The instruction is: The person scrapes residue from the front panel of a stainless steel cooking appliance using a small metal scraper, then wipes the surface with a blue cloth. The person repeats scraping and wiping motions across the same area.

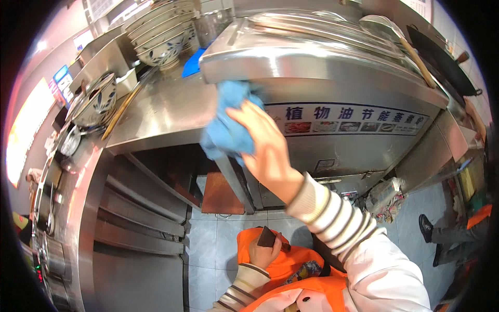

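My right hand (265, 144) holds a crumpled blue cloth (230, 124) at the front corner of the stainless steel steamer stove (241, 64), just under its top rim; cloth and fingers are blurred. Low in front of my orange apron (249, 236), my left hand (267, 249) is closed around a dark, flat object (266, 237) that I cannot identify. Left of the cloth lies the steel counter (167, 105). A printed sign with food pictures (351, 119) runs along the stove's front panel.
Stacked patterned bowls (160, 46) stand behind the counter, with another bowl (95, 103) and a wooden-handled utensil (122, 111) at left. A ladle (417, 60) and a black wok (444, 58) are at right. Another person's leg and shoe (427, 228) show on the right floor.
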`<action>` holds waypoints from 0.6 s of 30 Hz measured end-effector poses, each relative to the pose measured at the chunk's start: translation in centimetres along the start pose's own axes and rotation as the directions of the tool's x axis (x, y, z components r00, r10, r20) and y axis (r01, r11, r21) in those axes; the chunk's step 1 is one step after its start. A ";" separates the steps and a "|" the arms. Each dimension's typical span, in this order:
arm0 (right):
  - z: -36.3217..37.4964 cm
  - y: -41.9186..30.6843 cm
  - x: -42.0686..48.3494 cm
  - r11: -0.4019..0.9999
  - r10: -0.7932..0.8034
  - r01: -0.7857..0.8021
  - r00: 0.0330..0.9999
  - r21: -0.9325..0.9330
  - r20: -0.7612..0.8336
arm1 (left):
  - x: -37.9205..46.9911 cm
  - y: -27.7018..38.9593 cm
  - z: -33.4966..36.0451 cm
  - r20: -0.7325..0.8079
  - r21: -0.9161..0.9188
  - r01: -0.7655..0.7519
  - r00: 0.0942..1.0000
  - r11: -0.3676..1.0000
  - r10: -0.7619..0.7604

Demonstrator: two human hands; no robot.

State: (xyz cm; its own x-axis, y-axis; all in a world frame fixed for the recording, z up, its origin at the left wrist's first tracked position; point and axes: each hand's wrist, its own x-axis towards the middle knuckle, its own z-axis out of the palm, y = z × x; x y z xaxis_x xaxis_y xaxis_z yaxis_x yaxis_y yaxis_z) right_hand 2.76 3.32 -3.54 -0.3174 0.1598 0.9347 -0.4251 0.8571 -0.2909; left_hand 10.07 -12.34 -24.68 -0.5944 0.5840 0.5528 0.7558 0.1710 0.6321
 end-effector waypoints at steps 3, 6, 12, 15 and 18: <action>2.2 1.0 1.3 0.996 -0.064 0.068 0.996 -0.059 0.064 | 0.1 0.3 0.5 0.028 0.021 -0.007 1.000 1.000 0.007; 3.4 2.6 -3.3 0.999 0.038 -0.036 0.996 -0.030 0.082 | -0.3 0.4 0.5 0.055 0.013 0.076 0.996 0.997 -0.077; 3.4 3.1 -13.6 0.928 0.373 -0.342 0.837 -0.149 0.401 | -1.2 0.1 -0.2 0.066 0.082 0.088 0.993 0.993 -0.093; 1.0 1.2 -13.3 0.558 0.772 -0.828 0.494 -0.055 0.400 | -1.4 0.0 -0.3 0.033 0.062 0.095 0.995 0.994 -0.097; -2.1 -0.4 -8.5 0.875 0.413 -0.435 0.900 0.213 0.141 | -1.1 0.0 -0.1 0.009 0.048 0.037 0.999 0.998 -0.038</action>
State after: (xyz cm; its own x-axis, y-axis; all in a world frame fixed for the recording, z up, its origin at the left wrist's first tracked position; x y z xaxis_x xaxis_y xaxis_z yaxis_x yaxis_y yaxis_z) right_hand 7.42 2.68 -10.99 -0.5808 0.4282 0.6924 -0.4144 0.5766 -0.7042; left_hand 10.71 -13.04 -25.27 -0.6200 0.5842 0.5238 0.7455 0.2304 0.6255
